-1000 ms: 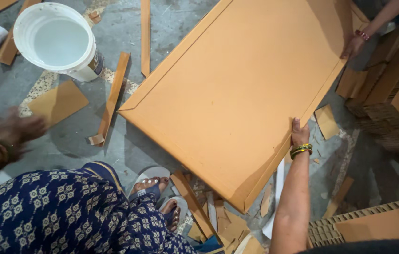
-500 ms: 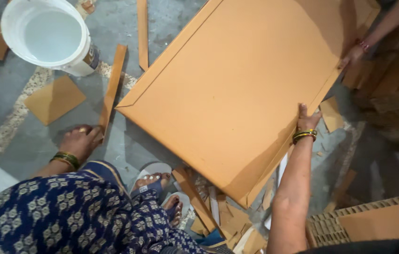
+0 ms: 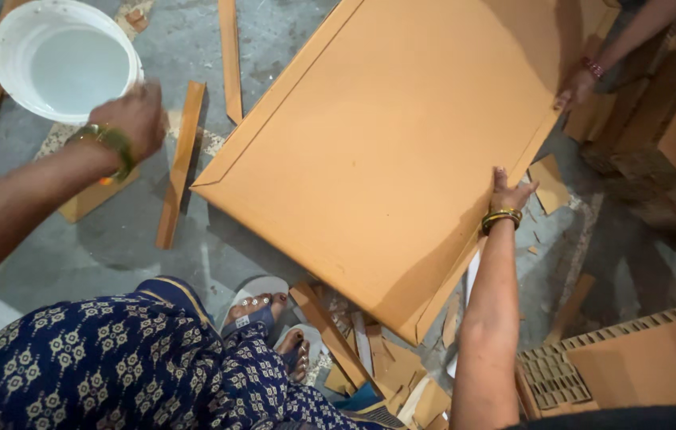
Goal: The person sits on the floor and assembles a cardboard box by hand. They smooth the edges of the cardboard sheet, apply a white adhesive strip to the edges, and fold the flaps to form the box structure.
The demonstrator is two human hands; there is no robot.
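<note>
A large orange cardboard panel [image 3: 386,143] with a folded border lies tilted on the grey floor. My right hand [image 3: 509,195], with bangles at the wrist, grips its right edge. My left hand [image 3: 135,119] is blurred and hovers at the rim of a white bucket [image 3: 11,32] holding whitish liquid; its fingers are curled downward, and I cannot see whether they hold anything. Another person's hand [image 3: 577,87] holds the panel's far right edge.
Long cardboard strips [image 3: 181,163] lie on the floor between bucket and panel. Offcuts [image 3: 386,366] pile up near my sandalled feet [image 3: 262,306]. A honeycomb-core board [image 3: 632,366] sits at bottom right, with stacked cardboard pieces [image 3: 672,119] at the right.
My left hand has lifted from the floor near my knee and swung up to the bucket. The right hand stays on the panel's edge.
</note>
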